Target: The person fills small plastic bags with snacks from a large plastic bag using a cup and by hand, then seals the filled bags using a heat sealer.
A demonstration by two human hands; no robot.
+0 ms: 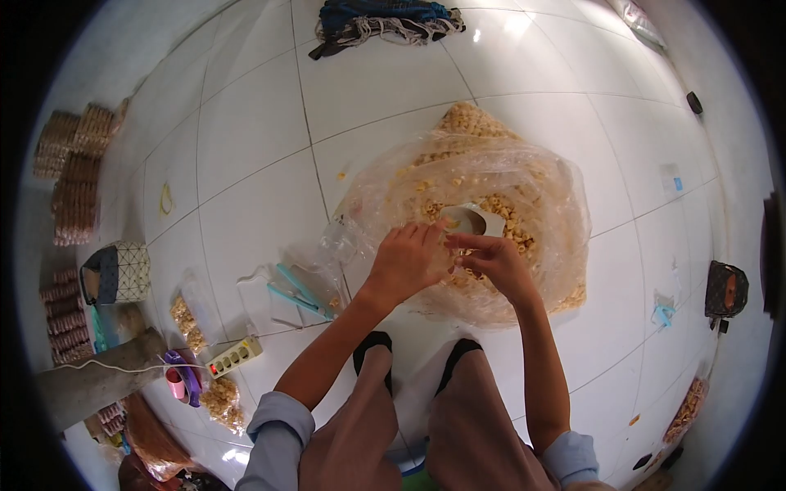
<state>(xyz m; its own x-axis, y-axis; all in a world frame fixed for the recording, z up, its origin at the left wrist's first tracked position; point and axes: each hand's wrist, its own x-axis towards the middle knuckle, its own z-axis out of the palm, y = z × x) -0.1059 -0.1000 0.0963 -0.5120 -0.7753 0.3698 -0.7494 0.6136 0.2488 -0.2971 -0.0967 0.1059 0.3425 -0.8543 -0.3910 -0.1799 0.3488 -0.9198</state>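
Note:
My left hand and my right hand meet over a large clear plastic bag of small, curled, golden snack pieces. Both sets of fingers are closed, pinching what looks like a small clear plastic bag; its outline is hard to make out. Just beyond my fingertips, a shiny metal scoop or bowl rests among the snacks, partly hidden by my hands. A pale flat piece lies beside it.
Left on the tiled floor are a light-blue hand sealer, a power strip, filled snack bags and a patterned bag. Stacked packets line the left wall. A brown pouch sits right; dark-blue fabric lies ahead.

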